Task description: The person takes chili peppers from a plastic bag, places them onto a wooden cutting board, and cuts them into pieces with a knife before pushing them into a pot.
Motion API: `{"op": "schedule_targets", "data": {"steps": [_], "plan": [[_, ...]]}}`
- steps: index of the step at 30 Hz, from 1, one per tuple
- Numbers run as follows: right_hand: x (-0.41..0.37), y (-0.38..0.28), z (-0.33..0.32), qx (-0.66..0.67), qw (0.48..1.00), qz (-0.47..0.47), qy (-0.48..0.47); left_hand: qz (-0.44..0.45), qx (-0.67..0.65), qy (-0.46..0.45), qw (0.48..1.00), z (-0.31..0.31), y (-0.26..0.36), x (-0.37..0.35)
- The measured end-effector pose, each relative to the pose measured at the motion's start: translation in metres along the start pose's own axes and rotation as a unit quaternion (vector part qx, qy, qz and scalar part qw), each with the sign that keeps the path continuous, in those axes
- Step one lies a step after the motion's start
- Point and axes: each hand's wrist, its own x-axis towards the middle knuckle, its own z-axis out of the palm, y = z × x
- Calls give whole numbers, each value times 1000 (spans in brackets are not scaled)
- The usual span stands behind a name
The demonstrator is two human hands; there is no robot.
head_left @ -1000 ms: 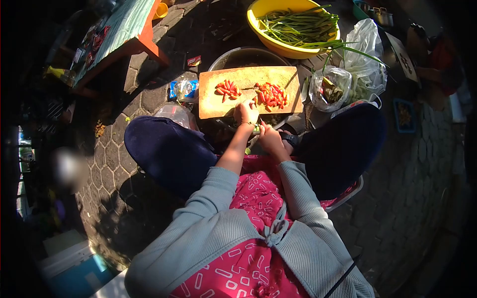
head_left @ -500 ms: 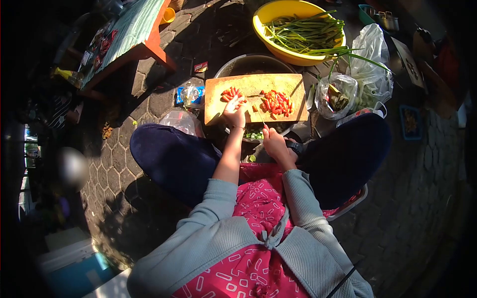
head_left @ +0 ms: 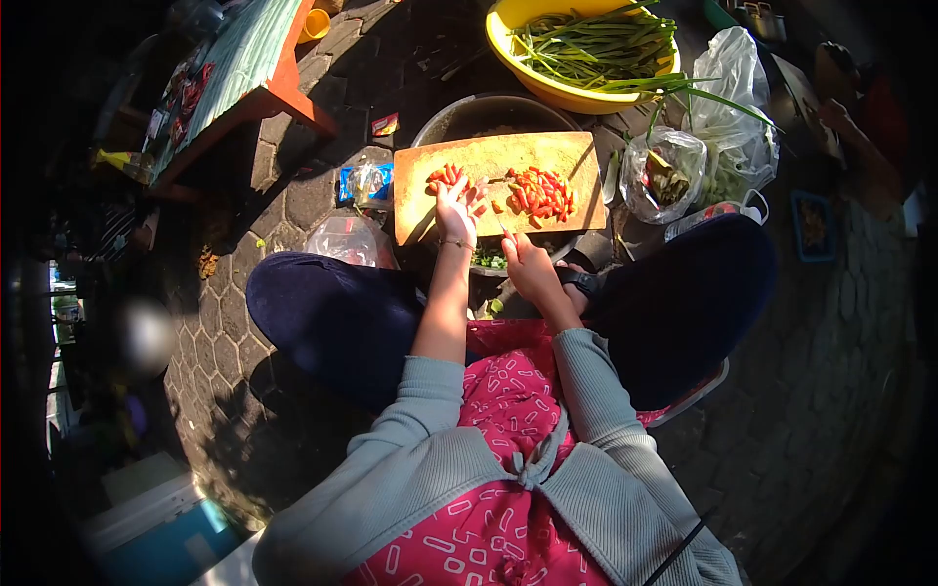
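Note:
A wooden cutting board (head_left: 576, 156) lies across a dark basin (head_left: 469, 115), tilted slightly. On its right half is a heap of cut red chillies (head_left: 542, 195); a smaller group of red chillies (head_left: 447, 176) lies on the left. My left hand (head_left: 455, 213) rests at this smaller group, its fingers stretched out and apart among the chillies. My right hand (head_left: 532, 269) is closed around a knife (head_left: 507, 231) at the board's near edge, the blade pointing up between the two groups. The blade is thin and hard to make out. Chopped greens (head_left: 490, 258) show in the basin below the board.
Behind the board stands a yellow basin (head_left: 503, 44) of long green vegetables. Clear plastic bags (head_left: 728, 88) with greens sit at the right. A blue packet (head_left: 366, 184) and another plastic bag (head_left: 347, 239) lie left. A low orange-legged table (head_left: 293, 93) is at upper left.
My left hand has shifted slightly left and its fingers have spread over the chillies. The knife hand has drawn a little toward me and left. The view has shifted slightly.

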Motion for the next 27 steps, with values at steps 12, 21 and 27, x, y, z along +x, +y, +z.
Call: {"op": "schedule_targets", "data": {"steps": [12,21,27], "plan": [[4,17,6,-44,997,27,65,101,77,118,985,-20,0,16],[1,31,13,-55,997,51,27,367,551,232,712,-47,5,17],[2,33,11,-58,997,48,4,383,543,235,709,-39,6,16]]}}
